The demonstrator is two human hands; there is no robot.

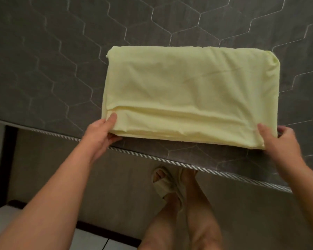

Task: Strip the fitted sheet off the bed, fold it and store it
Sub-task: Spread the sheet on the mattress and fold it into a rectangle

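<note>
The fitted sheet (188,91) lay folded into a thick, pale yellow rectangle on the bare mattress (52,60), close to the mattress's near edge. The mattress cover was grey and quilted in a hexagon pattern, and a striped cord piping (170,162) ran along that near edge. The sheet's long sides ran roughly parallel to the piping. One far corner, at the right, showed gathered fabric (the elasticated hem, tucked in).

The left hand (101,136) gripped the near left corner of the folded sheet: the thumb (112,119) pressed down on the top layer, and the remaining fingers were curled beneath the stack. The right hand (278,139) gripped the near right corner in the same manner, thumb on top and fingers wrapped around the edge from the side and below. Both hands were therefore closed on the sheet. The near edge of the bundle appeared slightly raised at the corners, while the far portion rested flat on the mattress.

Both forearms were bare. Below the mattress edge, the side panel of the bed (79,177) was visible, and the person's feet stood just beside it, one wearing a light-coloured sandal (166,184). A strip of pale tiled floor (90,239) showed at the lower left.
</note>
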